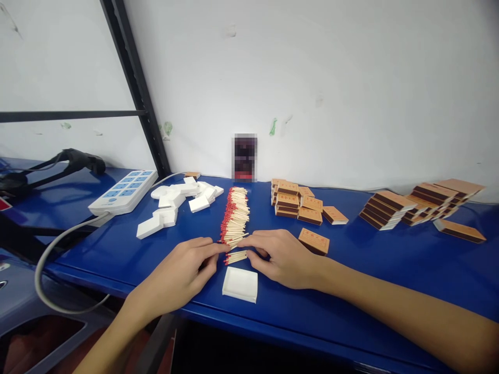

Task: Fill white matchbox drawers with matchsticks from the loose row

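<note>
A long pile of red-headed matches (237, 213) lies on the blue table, heads to the left. At its near end, the index finger of my left hand (191, 265) touches the match heads. From the other side, the index finger of my right hand (283, 257) reaches the stick ends, with the thumb apart and lower down. Both hands have fingers stretched out and hold nothing that I can see. Between them, a few separate matches (236, 257) lie just below the pile. An empty white matchbox tray (240, 283) sits closest to me.
Several loose white trays (171, 196) lie at the left, beside a power strip (123, 192) with a cable. Matchbox sleeves (288, 200) are stacked behind my right hand, and more stacked matchboxes (390, 208) stand further right. A wall rises behind the table (273, 322).
</note>
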